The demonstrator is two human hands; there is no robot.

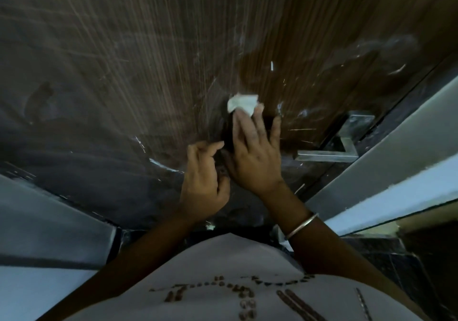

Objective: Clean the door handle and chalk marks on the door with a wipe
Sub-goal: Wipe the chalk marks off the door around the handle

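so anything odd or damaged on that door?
No damage visible. White chalk marks and smears remain across the door, several near the handle. The right hand presses the wipe flat on the door; the left hand is curled.

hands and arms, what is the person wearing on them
Both hands, left and right, are bare: no gloves and no rings that can be made out. The forearms are bare too, with no sleeves reaching them. The only thing worn is a thin, plain metal bangle, silver in colour, around the right wrist.
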